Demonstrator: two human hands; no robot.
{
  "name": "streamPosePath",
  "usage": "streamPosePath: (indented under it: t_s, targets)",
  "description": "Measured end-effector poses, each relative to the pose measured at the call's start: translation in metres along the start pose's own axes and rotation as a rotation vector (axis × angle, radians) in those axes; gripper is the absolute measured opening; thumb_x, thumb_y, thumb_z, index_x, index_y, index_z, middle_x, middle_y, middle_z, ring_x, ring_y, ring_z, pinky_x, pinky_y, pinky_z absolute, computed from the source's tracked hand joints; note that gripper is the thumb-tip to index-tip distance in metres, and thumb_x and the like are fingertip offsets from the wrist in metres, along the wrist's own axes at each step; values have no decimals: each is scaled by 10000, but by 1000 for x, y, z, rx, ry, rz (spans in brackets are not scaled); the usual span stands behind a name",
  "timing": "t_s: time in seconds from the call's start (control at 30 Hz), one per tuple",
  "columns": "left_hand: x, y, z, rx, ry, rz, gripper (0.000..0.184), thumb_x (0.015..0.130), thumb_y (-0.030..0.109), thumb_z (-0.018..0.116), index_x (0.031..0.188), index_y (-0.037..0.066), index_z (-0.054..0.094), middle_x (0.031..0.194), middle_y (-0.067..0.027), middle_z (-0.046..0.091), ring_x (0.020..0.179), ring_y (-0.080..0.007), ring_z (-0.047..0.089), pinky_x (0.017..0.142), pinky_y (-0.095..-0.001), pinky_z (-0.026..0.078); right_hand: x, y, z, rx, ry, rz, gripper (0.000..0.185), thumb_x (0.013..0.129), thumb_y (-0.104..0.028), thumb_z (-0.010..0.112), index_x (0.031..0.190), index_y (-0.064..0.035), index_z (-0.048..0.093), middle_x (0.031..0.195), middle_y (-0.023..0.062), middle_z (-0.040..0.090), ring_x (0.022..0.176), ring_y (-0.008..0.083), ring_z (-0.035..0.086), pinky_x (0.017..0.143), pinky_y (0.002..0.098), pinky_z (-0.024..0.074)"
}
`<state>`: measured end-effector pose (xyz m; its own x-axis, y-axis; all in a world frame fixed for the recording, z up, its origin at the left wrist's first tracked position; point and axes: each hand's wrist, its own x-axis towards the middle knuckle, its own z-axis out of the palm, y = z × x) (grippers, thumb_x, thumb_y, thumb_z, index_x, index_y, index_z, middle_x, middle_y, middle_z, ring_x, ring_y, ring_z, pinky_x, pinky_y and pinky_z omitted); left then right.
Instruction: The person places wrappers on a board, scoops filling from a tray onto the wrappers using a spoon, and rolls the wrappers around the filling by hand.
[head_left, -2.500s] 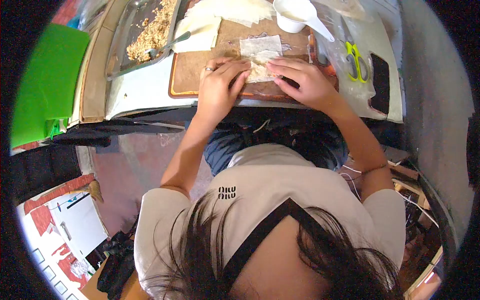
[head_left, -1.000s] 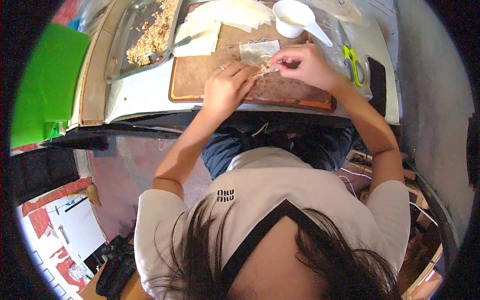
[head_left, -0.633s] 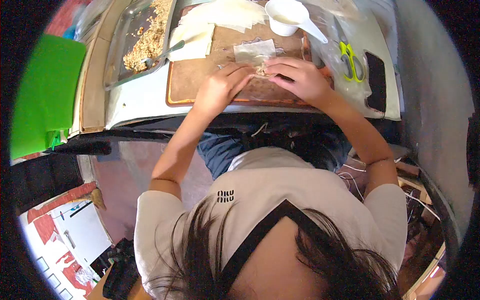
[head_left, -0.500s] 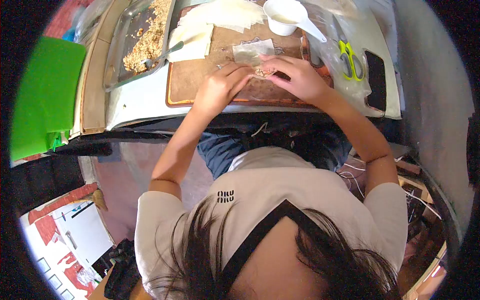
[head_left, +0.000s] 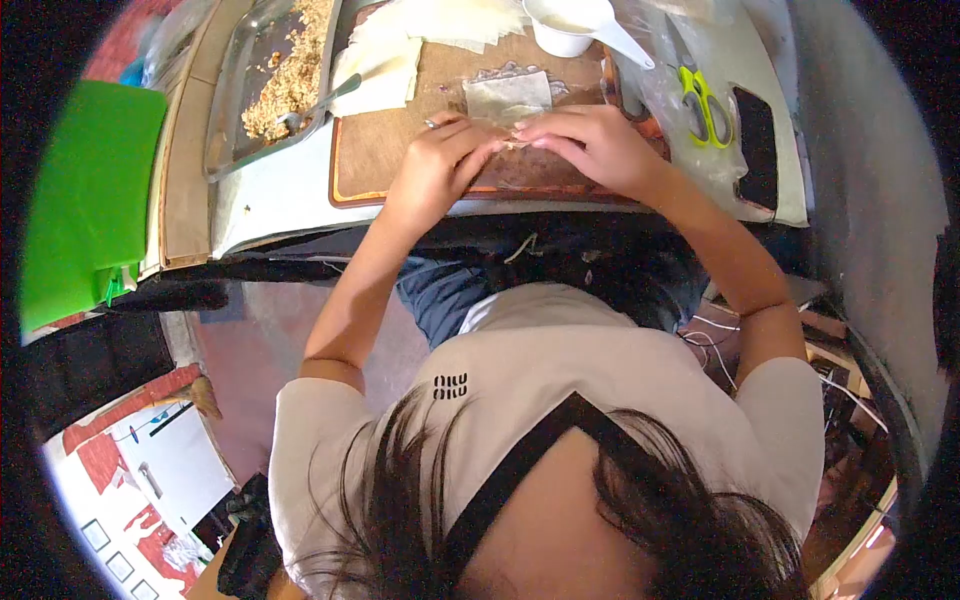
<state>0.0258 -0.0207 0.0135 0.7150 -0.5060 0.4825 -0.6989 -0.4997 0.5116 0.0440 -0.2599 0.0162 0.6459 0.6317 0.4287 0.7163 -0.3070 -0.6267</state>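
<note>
A thin pale wrapper [head_left: 508,95] lies on the brown board [head_left: 395,160], its near end folded over a crumbly filling [head_left: 514,144] that barely shows between my fingertips. My left hand [head_left: 443,165], a ring on one finger, pinches the left side of this roll. From the right, my right hand [head_left: 597,147] holds the other side with thumb and fingers. Both sets of fingertips nearly meet at the near edge of the wrapper. Behind the board's left part sits a stack of pale wrappers [head_left: 385,85].
To the left, a glass tray [head_left: 228,130] holds more crumbly filling, with a spoon [head_left: 325,100] in it. A white handled cup [head_left: 565,40] stands at the back. Green-handled scissors [head_left: 708,110] and a black phone [head_left: 755,150] lie right, near clear plastic.
My fingers have closed in over the filling, so less of it shows. The wrapper's near end is now folded around it, and my hands are slightly nearer each other.
</note>
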Motion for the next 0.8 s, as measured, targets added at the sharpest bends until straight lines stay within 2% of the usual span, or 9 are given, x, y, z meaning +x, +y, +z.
streamPosePath:
  t_s: [0.13, 0.23, 0.33, 0.43, 0.53, 0.63, 0.73, 0.8]
  targets:
    - [3, 4, 1, -103, 90, -70, 131, 829, 91, 692, 926, 4, 704, 871, -137, 657, 842, -305, 632, 767, -355, 501, 4, 1, -1, 36, 26, 26, 148, 864, -76, 658, 991, -15, 706, 983, 124, 696, 923, 254, 666, 810, 333, 519]
    - [6, 2, -1, -180, -8, -198, 142, 841, 97, 695, 931, -13, 702, 860, -130, 642, 832, -273, 633, 769, -337, 492, 5, 4, -2, 64, 51, 0, 138, 863, -83, 663, 971, -10, 711, 923, 100, 681, 883, 238, 638, 801, 327, 497]
    - [7, -2, -2, -309, -49, -255, 149, 857, 112, 691, 930, -17, 702, 864, -132, 640, 822, -253, 620, 760, -323, 474, 5, 6, 1, 104, 39, 58, 138, 871, -102, 659, 964, -15, 713, 905, 90, 667, 859, 225, 617, 786, 326, 481]
    - [9, -5, -7, -309, -103, -316, 186, 872, 149, 682, 932, -27, 691, 874, -130, 635, 815, -234, 601, 747, -328, 458, 5, 10, 1, 41, 45, 68, 142, 887, -111, 645, 979, -20, 705, 919, 89, 671, 857, 211, 618, 789, 328, 475]
    - [10, -6, -4, -346, -92, -392, 226, 887, 182, 662, 935, -38, 678, 870, -138, 622, 808, -239, 584, 749, -336, 443, 6, 10, 1, 122, 26, 177, 146, 906, -102, 620, 1011, -22, 682, 909, 79, 668, 854, 166, 606, 791, 311, 472]
    - [13, -11, -2, -256, -104, -352, 247, 893, 191, 643, 938, -50, 666, 871, -151, 611, 834, -257, 587, 763, -340, 441, 11, 7, 2, 313, 71, 290, 149, 920, -83, 591, 1039, -19, 654, 900, 67, 665, 850, 125, 590, 782, 291, 472]
    - [15, -13, 0, -255, -104, -401, 245, 892, 189, 620, 954, -42, 671, 877, -164, 611, 851, -276, 592, 769, -344, 440, 14, 11, 3, 214, 59, 260, 138, 897, -79, 582, 1014, -40, 641, 815, 94, 666, 782, 187, 637, 738, 306, 493]
    - [19, -12, -2, -239, -127, -411, 253, 890, 198, 614, 968, -34, 674, 872, -171, 611, 852, -288, 595, 765, -346, 441, 19, 5, 0, 157, -17, 308, 143, 917, -68, 572, 1026, -25, 654, 919, 69, 661, 819, 133, 607, 745, 282, 485]
